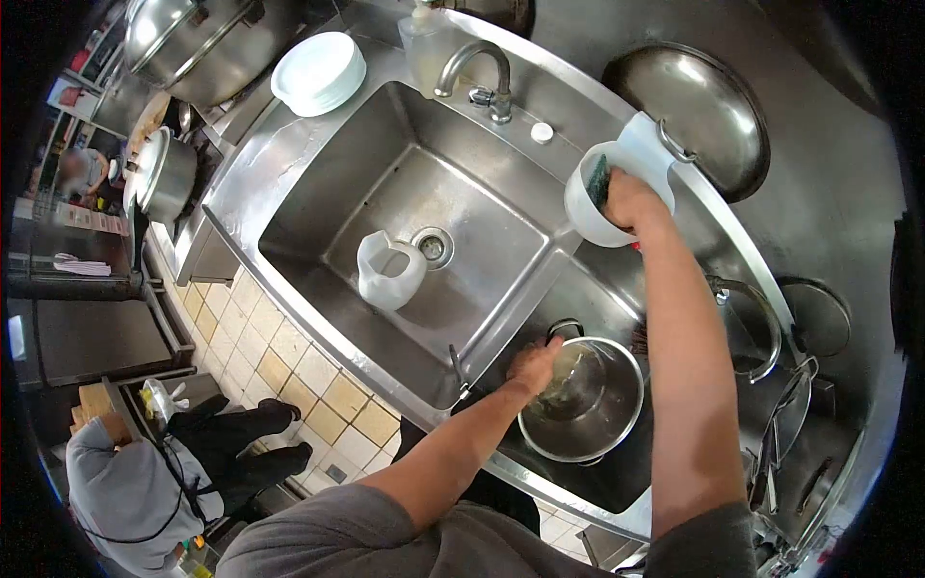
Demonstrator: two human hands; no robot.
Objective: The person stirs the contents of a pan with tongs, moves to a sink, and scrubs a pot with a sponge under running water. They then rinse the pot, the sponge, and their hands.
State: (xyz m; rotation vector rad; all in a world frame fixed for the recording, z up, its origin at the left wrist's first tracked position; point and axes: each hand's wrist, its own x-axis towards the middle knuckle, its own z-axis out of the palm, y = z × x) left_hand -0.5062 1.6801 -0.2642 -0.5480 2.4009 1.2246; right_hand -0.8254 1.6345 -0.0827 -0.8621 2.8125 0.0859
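While our left hand (535,368) is at the near side of a metal pot (620,390) in the smaller, right-hand sink basin, our right hand (634,199) reaches into a white tub (583,214) farther back. We mark the left as closed on the pot's edge, next to the loop handle (566,328); we can't tell exactly how the fingers wrap. We mark the right as closed on a green scrub pad (598,185), held at the tub's inner wall, fingertips partly hidden. Pot stands upright, some cloudy liquid inside. We can't tell what the tub rests on.

Bigger basin: we get a cut white jug (395,284) just beside the drain (433,248). Behind it, we note a faucet (496,87), a soap bottle (426,43) and a white cap (541,132). Stacked white plates (323,72) sit at the back left corner, a wide metal pan (694,116) behind the tub. Lower left, we see a co-worker in a grey top (125,491).
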